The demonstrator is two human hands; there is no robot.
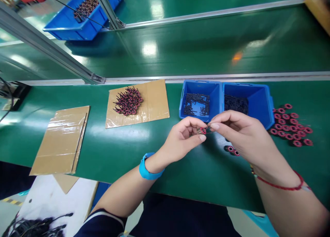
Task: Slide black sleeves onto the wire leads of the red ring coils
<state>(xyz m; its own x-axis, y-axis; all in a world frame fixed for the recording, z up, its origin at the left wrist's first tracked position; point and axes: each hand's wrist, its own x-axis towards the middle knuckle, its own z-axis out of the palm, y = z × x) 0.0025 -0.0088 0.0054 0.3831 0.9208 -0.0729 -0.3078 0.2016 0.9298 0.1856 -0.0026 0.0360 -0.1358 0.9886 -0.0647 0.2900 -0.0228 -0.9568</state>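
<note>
My left hand [184, 137] pinches a small red ring coil [203, 131] between thumb and fingers, in front of the blue bins. Thin wire leads stick out from the coil toward the right. My right hand [238, 132] is closed in a pinch just beside it, thumb against forefinger, on something thin and dark at the coil's leads; whether it is a wire end or a short tube I cannot make out. Below the right hand, a few red ring coils [230, 148] lie on the green table, partly hidden by that hand.
Short black tubes [197, 103] lie in the left blue bin [182, 99], more in the right bin [260, 96]. Loose red coils [291, 127] spread at right. Coils with black-sleeved leads [129, 101] heap on cardboard [157, 99]. Another cardboard stack [59, 140] lies left, below a metal post [51, 41].
</note>
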